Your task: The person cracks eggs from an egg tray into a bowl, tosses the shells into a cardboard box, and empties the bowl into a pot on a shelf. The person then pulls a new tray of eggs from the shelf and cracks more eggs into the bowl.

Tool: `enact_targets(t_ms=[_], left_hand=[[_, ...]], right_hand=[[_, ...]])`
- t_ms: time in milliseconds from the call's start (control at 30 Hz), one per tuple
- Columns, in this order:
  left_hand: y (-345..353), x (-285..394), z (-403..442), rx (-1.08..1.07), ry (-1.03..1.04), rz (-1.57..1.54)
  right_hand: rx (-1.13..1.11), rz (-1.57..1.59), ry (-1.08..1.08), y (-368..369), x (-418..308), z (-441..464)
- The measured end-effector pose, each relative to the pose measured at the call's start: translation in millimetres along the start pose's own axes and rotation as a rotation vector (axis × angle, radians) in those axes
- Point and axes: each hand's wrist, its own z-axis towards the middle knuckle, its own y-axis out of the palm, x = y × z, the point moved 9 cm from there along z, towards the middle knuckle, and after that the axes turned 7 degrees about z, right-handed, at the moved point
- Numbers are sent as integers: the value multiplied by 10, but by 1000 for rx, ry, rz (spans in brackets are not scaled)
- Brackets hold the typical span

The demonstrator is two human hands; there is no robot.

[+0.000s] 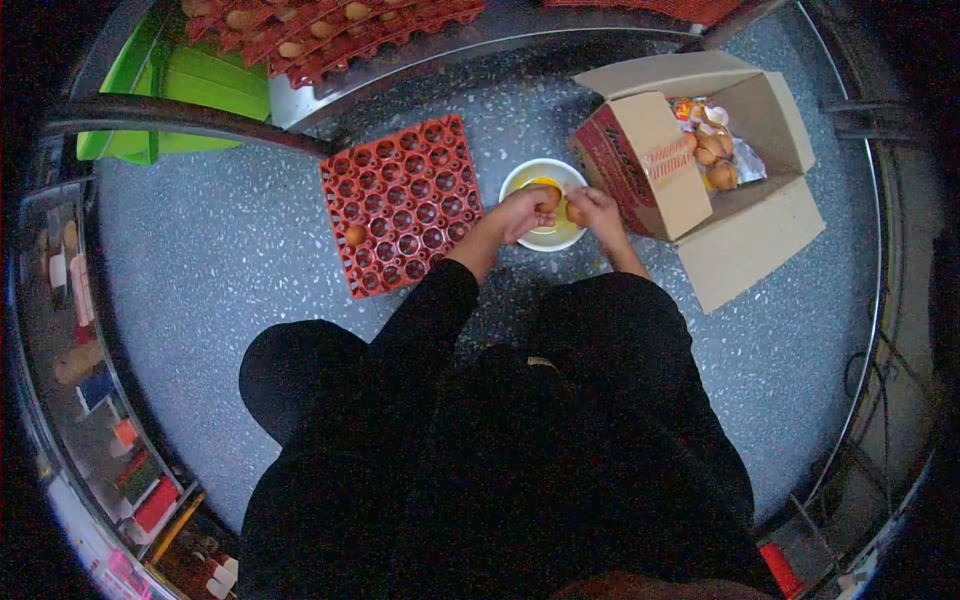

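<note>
Plainly, the left hand [524, 213] and right hand [600, 214] each have fingers closed on one brown eggshell piece [546, 197] above one white bowl [541, 163] on the floor [200, 260]; one brown egg [355, 235] sits at the left edge of one red egg tray [402, 200].

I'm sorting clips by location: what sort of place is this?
Perhaps a shop or its storeroom, though I can't be certain: red egg trays are stacked at the top, assorted goods line the left edge, and a cardboard box of eggshells sits on the speckled floor.
</note>
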Motion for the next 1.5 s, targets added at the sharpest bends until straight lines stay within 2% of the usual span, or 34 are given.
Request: enact_targets(t_ms=[33, 67, 133, 200, 233, 367, 433, 533, 633, 700, 733, 767, 833, 900, 933, 1000, 1033, 1067, 1133, 1167, 1233, 1367, 1433, 1467, 1500], left_hand=[[80, 54, -24, -97, 45, 60], [79, 65, -40, -98, 45, 59], [27, 24, -96, 0, -53, 32], [48, 95, -163, 83, -57, 49], [-19, 94, -167, 164, -60, 70], [0, 146, -189, 112, -35, 129], [-105, 147, -251, 251, -121, 189], [-99, 289, -379, 375, -97, 345], [-41, 333, -337, 261, -76, 409], [-28, 335, -310, 256, -73, 448], [-21, 341, -296, 251, -70, 488], [-91, 280, -248, 252, -70, 487], [-154, 91, -153, 189, -114, 38], [-115, 43, -112, 196, -111, -51], [-49, 46, -108, 201, -109, -138], [79, 103, -119, 182, -82, -130], [103, 117, -128, 169, -55, -125], [63, 103, -108, 172, -52, -124], [-13, 75, -112, 239, -93, -90], [5, 80, -112, 236, -94, -91], [115, 100, -80, 142, -68, -101], [71, 76, -150, 199, -138, -94], [19, 193, -210, 311, -81, 152], [16, 219, -221, 309, -79, 153], [33, 275, -233, 267, -71, 336]], right_hand=[[1, 0, 0, 10, -27, -13], [6, 59, 11, 33, -32, -32], [8, 116, 24, 30, -51, -65], [-210, 749, 128, 200, -57, -119], [-209, 749, 128, 203, -60, -117], [-158, 744, 134, 240, -125, -132], [-128, 771, 127, 219, -202, -148], [-102, 649, 66, 131, -233, -123], [-161, 634, 84, 103, -107, -23], [-338, 762, 155, 258, -125, -55], [-340, 762, 155, 279, -18, 7], [-175, 368, -157, 148, -69, 104], [-7, -35, -456, 90, -161, 105], [337, -120, -762, 97, -609, -282], [341, -122, -760, 115, -633, -336], [158, -569, -942, 489, -812, -481], [120, -464, -839, 470, -807, -455], [116, -463, -842, 480, -824, -468], [314, -392, -867, 299, -871, -535], [315, -394, -866, 293, -816, -507], [181, -548, -914, 457, -712, -460], [170, -432, -842, 322, -644, -374], [160, 89, -424, 78, -334, -105], [161, 88, -426, -11, -273, -28], [31, 260, -233, -1, -53, 117]])
